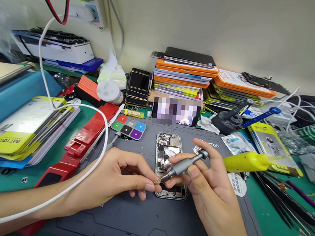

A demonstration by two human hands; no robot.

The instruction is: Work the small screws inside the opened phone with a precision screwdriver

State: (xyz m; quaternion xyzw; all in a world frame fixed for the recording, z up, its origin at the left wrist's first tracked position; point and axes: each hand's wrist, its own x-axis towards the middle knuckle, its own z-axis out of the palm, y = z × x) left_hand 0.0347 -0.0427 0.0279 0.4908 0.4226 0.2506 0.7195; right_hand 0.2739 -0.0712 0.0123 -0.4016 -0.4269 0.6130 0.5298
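An opened phone [171,149] lies face down on a dark grey work mat [142,220], its inner parts exposed. My right hand [209,189] is closed around a grey precision screwdriver [182,166], whose tip points down-left at the phone's lower left edge. My left hand [118,177] rests on the mat beside the phone, thumb and forefinger pinched together right at the screwdriver's tip. What the pinch holds, if anything, is too small to make out.
A white cable [98,157] loops over my left forearm. Red tools [88,137] and battery packs [19,130] lie at left. A colourful screw tray [128,127] sits behind the phone. Stacked phone cases [183,78], a yellow tool [248,162] and tweezers [280,196] crowd the back and right.
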